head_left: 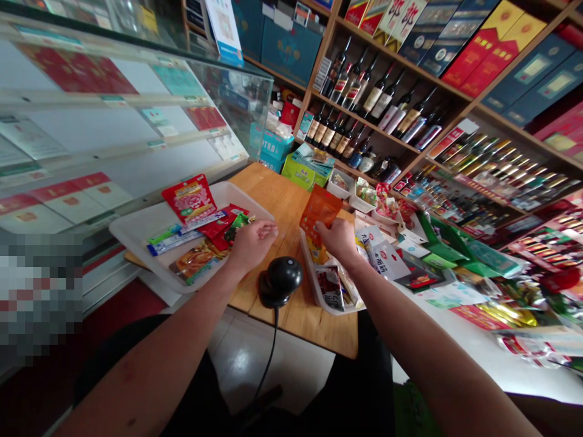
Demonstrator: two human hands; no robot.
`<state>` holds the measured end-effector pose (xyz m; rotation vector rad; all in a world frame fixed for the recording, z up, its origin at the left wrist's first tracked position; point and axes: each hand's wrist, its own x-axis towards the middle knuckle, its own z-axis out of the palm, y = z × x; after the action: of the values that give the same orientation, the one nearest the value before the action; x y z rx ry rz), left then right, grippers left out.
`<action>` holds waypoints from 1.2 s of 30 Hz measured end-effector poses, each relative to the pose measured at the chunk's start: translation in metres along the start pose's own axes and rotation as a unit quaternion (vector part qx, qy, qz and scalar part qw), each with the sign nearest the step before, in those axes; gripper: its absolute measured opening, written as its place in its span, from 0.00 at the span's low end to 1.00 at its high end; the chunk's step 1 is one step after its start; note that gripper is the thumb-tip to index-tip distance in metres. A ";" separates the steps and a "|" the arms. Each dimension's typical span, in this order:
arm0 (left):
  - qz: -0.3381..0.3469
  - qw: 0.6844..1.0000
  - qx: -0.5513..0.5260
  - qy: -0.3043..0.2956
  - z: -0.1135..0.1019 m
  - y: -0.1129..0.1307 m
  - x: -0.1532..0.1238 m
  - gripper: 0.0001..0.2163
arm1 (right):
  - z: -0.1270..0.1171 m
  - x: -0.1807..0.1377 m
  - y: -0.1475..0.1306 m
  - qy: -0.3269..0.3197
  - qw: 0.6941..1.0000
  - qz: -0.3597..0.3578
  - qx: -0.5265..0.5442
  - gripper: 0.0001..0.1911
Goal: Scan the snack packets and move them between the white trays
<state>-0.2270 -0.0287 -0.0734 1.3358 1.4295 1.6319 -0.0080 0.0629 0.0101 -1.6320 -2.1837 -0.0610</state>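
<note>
Trays [136,237] flank the scanner [284,274]. Right of it, right hand [340,240] pinches a packet [320,206], partly hiding one tray; left of it, left hand [251,247] curls, hold unclear.

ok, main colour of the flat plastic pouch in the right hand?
Orange. The pouch in the right hand shows best in the head view.

1. Here's the orange packet [320,206], bright and flat-faced, gripped at its lower right edge by the right hand [340,238], thumb across the front.
2. It's tilting, top toward the right, lower end at the white tray [311,278]; whether they touch, can't tell.
</note>
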 end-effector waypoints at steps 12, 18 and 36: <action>0.003 0.995 0.100 -0.002 0.005 0.005 0.001 0.12 | 0.012 -0.007 0.003 -0.094 0.993 0.000 -0.075 0.15; 0.003 0.994 0.106 -0.013 0.006 0.001 0.001 0.12 | 0.021 -0.011 -0.009 -0.162 0.981 0.035 -0.102 0.18; 0.021 0.991 0.131 -0.011 -0.020 0.001 -0.007 0.06 | -0.014 -0.061 0.026 0.089 0.993 -0.045 0.062 0.16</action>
<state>-0.2432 -0.0425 -0.0734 1.5330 1.6575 1.4870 0.0346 0.0115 -0.0038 -1.4056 -2.0811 -0.0915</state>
